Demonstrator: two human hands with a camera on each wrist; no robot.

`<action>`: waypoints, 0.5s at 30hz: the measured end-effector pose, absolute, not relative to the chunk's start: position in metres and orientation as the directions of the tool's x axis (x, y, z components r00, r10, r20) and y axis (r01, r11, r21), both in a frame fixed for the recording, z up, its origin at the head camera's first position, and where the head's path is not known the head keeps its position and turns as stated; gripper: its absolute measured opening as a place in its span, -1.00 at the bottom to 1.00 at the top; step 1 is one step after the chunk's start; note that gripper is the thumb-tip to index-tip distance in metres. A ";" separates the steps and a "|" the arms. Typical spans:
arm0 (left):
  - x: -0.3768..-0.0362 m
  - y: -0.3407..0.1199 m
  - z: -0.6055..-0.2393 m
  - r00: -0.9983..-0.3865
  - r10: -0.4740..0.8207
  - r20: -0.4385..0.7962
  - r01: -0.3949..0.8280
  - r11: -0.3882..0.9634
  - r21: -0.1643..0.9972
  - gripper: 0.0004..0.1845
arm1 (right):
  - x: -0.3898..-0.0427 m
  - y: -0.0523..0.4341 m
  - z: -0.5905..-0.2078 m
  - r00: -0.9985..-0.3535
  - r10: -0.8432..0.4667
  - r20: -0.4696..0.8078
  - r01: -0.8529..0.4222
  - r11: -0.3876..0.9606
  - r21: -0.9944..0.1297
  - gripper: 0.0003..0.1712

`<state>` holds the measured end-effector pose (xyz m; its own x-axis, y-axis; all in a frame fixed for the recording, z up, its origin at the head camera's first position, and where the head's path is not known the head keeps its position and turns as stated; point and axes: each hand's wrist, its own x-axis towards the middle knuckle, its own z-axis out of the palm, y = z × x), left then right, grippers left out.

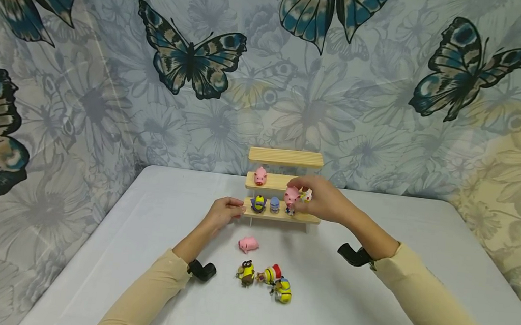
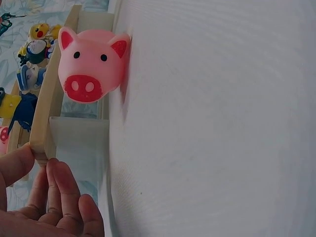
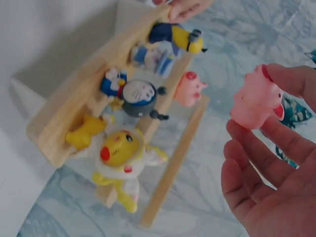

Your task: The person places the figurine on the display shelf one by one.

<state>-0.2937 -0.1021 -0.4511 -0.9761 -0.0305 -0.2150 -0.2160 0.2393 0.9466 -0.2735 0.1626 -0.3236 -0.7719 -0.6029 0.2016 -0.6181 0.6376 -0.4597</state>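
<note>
My right hand (image 1: 326, 201) pinches a pink toy pig (image 3: 256, 98) between thumb and fingers, in front of a three-tier wooden display shelf (image 1: 286, 157). With thumb and fingertips, my left hand (image 1: 221, 214) grips the left end of the bottom tier (image 2: 43, 111). On that tier stand a yellow figure with a dark cape (image 1: 259, 203), a small blue-and-white figure (image 1: 274, 205), a dark round figure with a whiskered face (image 3: 139, 96) and a yellow-and-white figure (image 3: 121, 148). Another pink pig (image 1: 260, 176) sits on the middle tier's left side.
A third pink pig (image 1: 248, 244) lies on the white table (image 1: 350, 302) before the shelf. Nearer are a yellow figure in brown (image 1: 246, 273), a yellow figure with a red end (image 1: 271, 274) and a yellow-and-blue figure (image 1: 282, 290). A butterfly-print cloth (image 1: 217, 128) hangs behind.
</note>
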 end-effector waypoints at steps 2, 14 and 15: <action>-0.294 -0.102 -0.451 -0.975 -0.032 -0.218 -0.220 0.235 0.947 -0.71 | -0.278 0.163 -0.322 -0.771 -0.599 0.216 -0.623 0.640 -0.450 -0.57; -0.293 -0.103 -0.451 -0.973 -0.023 -0.231 -0.230 0.234 0.945 -0.72 | -0.301 0.154 -0.319 -0.803 -0.535 0.263 -0.595 0.695 -0.403 -0.51; -0.293 -0.103 -0.451 -0.972 -0.021 -0.232 -0.231 0.234 0.944 -0.72 | -0.303 0.152 -0.319 -0.811 -0.527 0.253 -0.584 0.707 -0.398 -0.51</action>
<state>-0.2929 -0.1029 -0.4511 -0.9724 -0.0213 -0.2324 -0.2309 0.2342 0.9444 -0.3030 0.1522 -0.3188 -0.8111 -0.5273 0.2530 -0.5841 0.7074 -0.3981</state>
